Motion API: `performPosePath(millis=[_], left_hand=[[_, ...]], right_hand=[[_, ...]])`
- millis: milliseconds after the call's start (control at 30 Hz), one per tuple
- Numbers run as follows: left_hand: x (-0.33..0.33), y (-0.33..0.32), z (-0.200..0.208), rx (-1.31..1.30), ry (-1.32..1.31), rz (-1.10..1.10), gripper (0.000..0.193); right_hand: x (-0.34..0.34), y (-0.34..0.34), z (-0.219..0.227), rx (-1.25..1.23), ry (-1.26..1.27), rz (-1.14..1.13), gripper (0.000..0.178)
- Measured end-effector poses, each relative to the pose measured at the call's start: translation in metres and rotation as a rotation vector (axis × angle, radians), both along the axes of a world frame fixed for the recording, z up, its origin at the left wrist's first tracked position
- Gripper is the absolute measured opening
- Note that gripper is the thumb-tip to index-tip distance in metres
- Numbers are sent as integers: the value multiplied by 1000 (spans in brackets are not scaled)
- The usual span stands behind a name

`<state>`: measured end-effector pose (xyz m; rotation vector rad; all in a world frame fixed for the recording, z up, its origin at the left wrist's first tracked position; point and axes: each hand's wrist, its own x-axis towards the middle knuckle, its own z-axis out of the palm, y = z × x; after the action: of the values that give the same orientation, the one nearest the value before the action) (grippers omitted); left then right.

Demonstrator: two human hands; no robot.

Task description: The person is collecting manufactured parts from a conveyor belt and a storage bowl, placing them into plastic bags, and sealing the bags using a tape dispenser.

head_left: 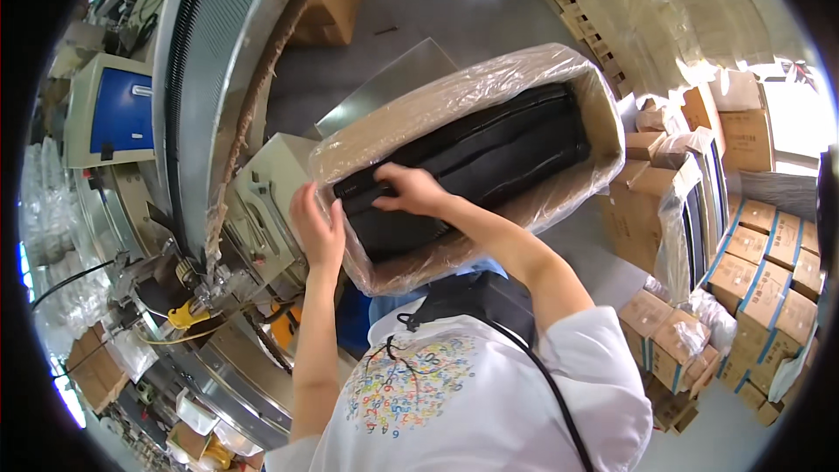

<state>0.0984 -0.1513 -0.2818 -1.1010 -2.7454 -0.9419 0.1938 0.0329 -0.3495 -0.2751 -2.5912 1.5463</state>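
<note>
Blk layered bundle [516, 144] is lying lengthwise in film-lined carton [472, 92]. L hand [319, 232] is sitting wide at carton's L end; R hand [412, 190] is resting half-curled on bundle near same end, can't tell if gripping. Prob. handling soft, slick, heavyish; hold by ends.

Looks down from head height through a wide fisheye, close above the open carton [601, 127], taking in grey floor [428, 0] beyond.
</note>
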Motion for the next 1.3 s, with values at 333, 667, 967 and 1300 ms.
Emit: performPosePath(millis=[333,667,967,1300], left_hand=[[-16,100,-36,-485,-16,-70,44],[105,76,-20,-408,-344,594,40],[247,109,-39,-241,-1121,674,43],[353,284,-68,774,-1846,911,45]], right_hand=[[86,253,-22,-1070,-147,-554,39],[-57,249,-24,-1088,-378,-67,34],[-121,108,-3,-489,-382,633,22],[-21,54,7,-250,-304,1430,33]])
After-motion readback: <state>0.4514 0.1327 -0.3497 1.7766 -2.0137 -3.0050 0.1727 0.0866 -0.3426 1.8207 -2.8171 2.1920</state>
